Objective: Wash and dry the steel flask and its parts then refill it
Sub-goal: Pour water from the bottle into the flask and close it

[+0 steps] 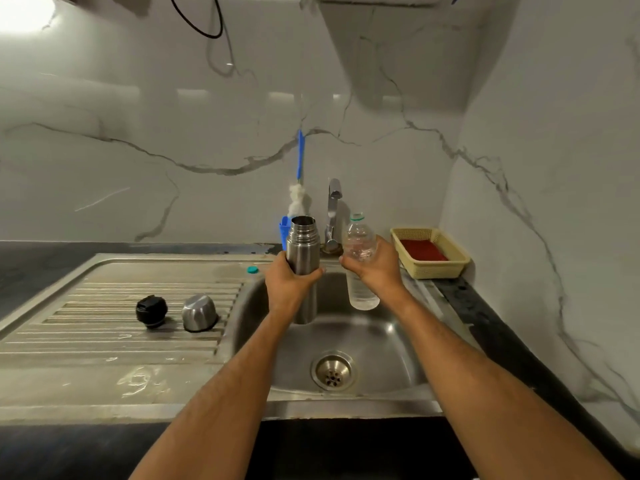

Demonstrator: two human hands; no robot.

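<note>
Two bare forearms are seen reaching forward over the front rim of the steel sink (pixel 346 408). The round drain (pixel 334 371) is set in the basin floor, below and between the arms.

On the ribbed drainboard (pixel 104 327) to the left, two flask parts are laid side by side: a black stopper (pixel 151 311), and just to its right a brushed steel cup lid (pixel 199 312), placed mouth down with its domed end up. They are close together; contact between them cannot be made out.

Over the basin, the steel flask (pixel 303 252) is held upright, mouth uncovered. It is a plain brushed-steel cylinder with a stepped, threaded neck and a dark interior. Its body is gripped by the left hand (pixel 289 284), fingers wrapped round the middle.

Just beside it, not touching, a clear plastic water bottle (pixel 360 251) is gripped by the right hand (pixel 375 270), fingers curled round its middle. The bottle is uncapped, with a green ring at the neck, and is held nearly upright. Water is seen in the lower part.

A small teal cap (pixel 252 270) is noted on the sink deck, left of the flask.

Further back, the tap (pixel 333 209) is seen behind the two vessels. A blue-handled bottle brush (pixel 300 174) is stood in a blue holder (pixel 284 230) against the marble wall. At far right a woven tan basket (pixel 431 270) with a red item inside is placed on the dark counter.
</note>
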